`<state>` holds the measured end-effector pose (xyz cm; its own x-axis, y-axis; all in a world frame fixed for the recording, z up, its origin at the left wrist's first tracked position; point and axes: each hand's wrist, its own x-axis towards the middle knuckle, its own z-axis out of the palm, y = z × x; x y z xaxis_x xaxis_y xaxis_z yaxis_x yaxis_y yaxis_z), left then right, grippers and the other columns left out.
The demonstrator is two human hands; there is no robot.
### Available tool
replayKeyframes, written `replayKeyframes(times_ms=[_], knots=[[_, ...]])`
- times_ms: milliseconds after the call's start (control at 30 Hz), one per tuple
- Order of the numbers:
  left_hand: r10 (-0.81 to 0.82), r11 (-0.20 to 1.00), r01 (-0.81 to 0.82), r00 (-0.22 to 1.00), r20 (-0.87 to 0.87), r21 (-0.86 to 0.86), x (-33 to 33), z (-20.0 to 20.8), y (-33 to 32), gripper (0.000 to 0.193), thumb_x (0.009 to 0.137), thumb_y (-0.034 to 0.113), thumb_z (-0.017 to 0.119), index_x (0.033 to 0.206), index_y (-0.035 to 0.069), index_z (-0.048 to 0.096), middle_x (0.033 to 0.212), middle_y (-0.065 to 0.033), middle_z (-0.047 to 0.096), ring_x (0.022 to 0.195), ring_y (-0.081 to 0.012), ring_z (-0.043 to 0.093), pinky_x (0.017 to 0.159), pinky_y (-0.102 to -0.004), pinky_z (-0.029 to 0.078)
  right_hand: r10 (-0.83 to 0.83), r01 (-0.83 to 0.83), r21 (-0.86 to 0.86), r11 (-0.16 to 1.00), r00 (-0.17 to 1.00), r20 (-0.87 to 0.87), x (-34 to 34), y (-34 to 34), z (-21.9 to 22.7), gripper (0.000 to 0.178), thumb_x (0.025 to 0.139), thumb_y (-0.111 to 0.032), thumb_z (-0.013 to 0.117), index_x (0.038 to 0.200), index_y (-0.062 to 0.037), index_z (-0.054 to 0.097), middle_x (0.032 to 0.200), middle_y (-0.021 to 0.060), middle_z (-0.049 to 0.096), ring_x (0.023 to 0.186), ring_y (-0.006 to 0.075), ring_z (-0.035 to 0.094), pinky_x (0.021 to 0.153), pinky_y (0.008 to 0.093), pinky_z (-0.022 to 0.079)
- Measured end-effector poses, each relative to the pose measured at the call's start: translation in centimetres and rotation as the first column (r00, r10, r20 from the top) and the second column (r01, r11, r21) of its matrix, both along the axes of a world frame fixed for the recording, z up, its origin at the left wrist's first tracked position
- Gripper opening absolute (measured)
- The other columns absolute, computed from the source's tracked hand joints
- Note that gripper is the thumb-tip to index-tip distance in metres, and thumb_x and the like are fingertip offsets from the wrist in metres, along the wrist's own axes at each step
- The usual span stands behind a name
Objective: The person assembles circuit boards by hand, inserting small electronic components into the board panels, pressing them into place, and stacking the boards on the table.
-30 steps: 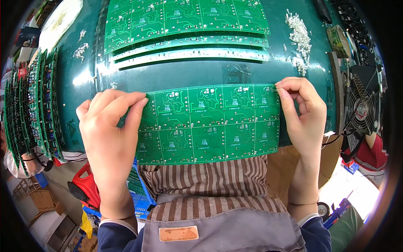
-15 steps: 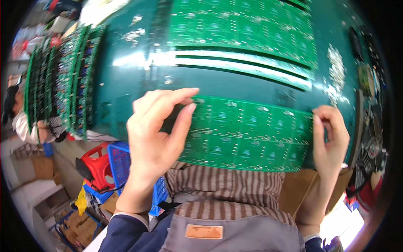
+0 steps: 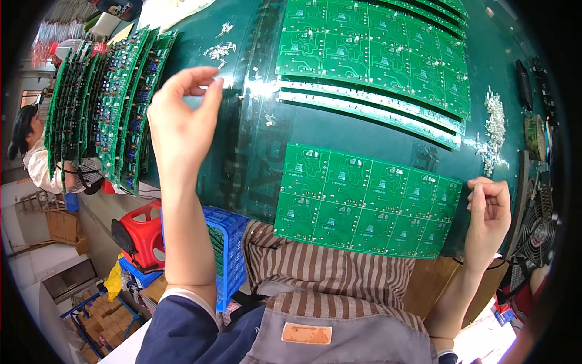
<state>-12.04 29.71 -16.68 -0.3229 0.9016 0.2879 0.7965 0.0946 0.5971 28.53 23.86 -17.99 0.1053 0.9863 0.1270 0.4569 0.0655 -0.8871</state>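
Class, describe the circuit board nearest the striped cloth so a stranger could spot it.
Find the dark green table. At its near edge, by the striped cloth, is a green circuit board. Unlike the layered boards beyond, it lies by itself.

The top edge cuts off the stacked boards [image 3: 388,48], and the uppermost large one hides most of those beneath, leaving strips showing. The pale sheet [image 3: 173,11] is cropped there too. Marks on the single green circuit board [image 3: 364,200] are too small to read. The clear pieces [image 3: 495,127] heaped on the table [image 3: 351,133] are too fine to tell apart. On the right hand [image 3: 490,218], the curled fingers partly hide one another. The left forearm [image 3: 189,249] covers part of the blue basket [image 3: 227,261], whose contents barely show. Upright boards [image 3: 112,109] screen part of a co-worker [image 3: 45,161]. The lower edge crops the apron [image 3: 357,346].
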Motion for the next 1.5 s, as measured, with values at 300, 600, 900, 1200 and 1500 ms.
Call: replayKeyframes(times_ms=[300,600,900,1200,1500], knots=[[-0.116,0.975,0.115,0.993,0.003,-0.192,-2.6,-1.9,4.3,0.019,0.088,0.015,0.075,0.095,-0.002,0.074,0.082,-0.0075,0.073,0.076,-0.0115,0.067,0.072,-0.0257,0.052,0.003,-0.014,-0.057,0.998,0.984,-0.179,0.3,0.8,-1.3,0.016,0.095,0.008,0.061,0.111,0.0069,0.063,0.100,0.0084,0.067,0.095,0.0127,0.066,0.084,0.0237,0.053],[-0.189,0.968,0.232,0.925,0.331,-0.098,5.4,-0.3,-1.6,0.013,0.088,0.003,0.072,0.101,-0.001,0.071,0.086,-0.0019,0.066,0.081,-0.0070,0.057,0.077,-0.0234,0.046,0.068,-0.068,0.001,0.998,0.997,-0.037,0.9,1.7,-3.0,0.006,0.091,0.005,0.066,0.097,0.0053,0.067,0.098,0.0086,0.068,0.079,0.0079,0.058,0.068,0.0210,0.046],[-0.748,0.661,0.745,0.644,0.160,0.094,15.6,-2.9,-8.1,0.027,0.065,-0.005,0.082,0.087,0.008,0.074,0.082,-0.0029,0.067,0.072,-0.0209,0.062,0.067,-0.0325,0.045,0.020,-0.020,0.003,1.000,1.000,-0.010,0.7,1.7,-3.2,0.004,0.090,0.003,0.068,0.094,0.0048,0.068,0.091,0.0053,0.068,0.072,0.0070,0.054,0.065,0.0214,0.045],[-0.742,0.662,0.738,0.670,-0.029,0.132,16.4,-4.7,-8.0,0.030,0.064,0.004,0.077,0.093,0.008,0.073,0.086,-0.0002,0.066,0.074,-0.0174,0.060,0.064,-0.0317,0.041,0.021,-0.021,0.053,0.998,1.000,0.003,0.9,1.5,-3.6,0.004,0.089,0.003,0.069,0.093,0.0048,0.068,0.092,0.0075,0.070,0.075,0.0089,0.058,0.066,0.0227,0.048],[-0.703,0.699,0.704,0.709,-0.059,0.127,17.3,-4.4,-6.9,0.025,0.067,0.002,0.083,0.089,0.010,0.073,0.081,-0.0016,0.064,0.073,-0.0221,0.059,0.064,-0.0342,0.042,0.028,-0.027,0.090,0.996,1.000,-0.001,1.0,2.6,-3.6,0.006,0.091,0.005,0.067,0.096,0.0070,0.067,0.094,0.0097,0.070,0.082,0.0119,0.065,0.074,0.0253,0.055]])
